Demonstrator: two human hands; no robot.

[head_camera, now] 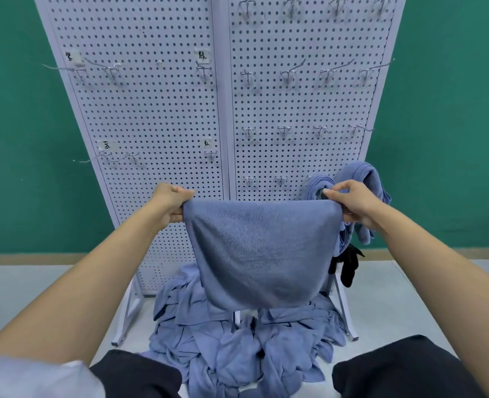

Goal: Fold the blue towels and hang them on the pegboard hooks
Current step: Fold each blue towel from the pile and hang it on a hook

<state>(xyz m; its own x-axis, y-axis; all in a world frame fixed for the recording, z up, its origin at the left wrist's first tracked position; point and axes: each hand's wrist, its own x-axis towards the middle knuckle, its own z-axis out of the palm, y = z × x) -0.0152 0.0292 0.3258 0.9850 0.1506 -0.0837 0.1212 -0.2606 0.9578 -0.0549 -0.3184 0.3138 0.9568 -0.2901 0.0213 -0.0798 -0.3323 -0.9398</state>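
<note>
I hold a blue towel (262,251) stretched out in front of the white pegboard (163,116). My left hand (170,203) pinches its upper left corner and my right hand (352,203) pinches its upper right corner. The towel hangs doubled, its lower edge curving down. Behind my right hand, folded blue towels (360,179) hang on hooks in the board's lower right row. A heap of loose blue towels (237,340) lies on the floor at the board's foot, between my knees.
Bare metal hooks (287,74) stick out in rows across both panels, some long on the left (62,68). Small paper labels (202,56) mark the left panel. A black cloth (348,265) dangles at the lower right. Green wall behind, grey floor below.
</note>
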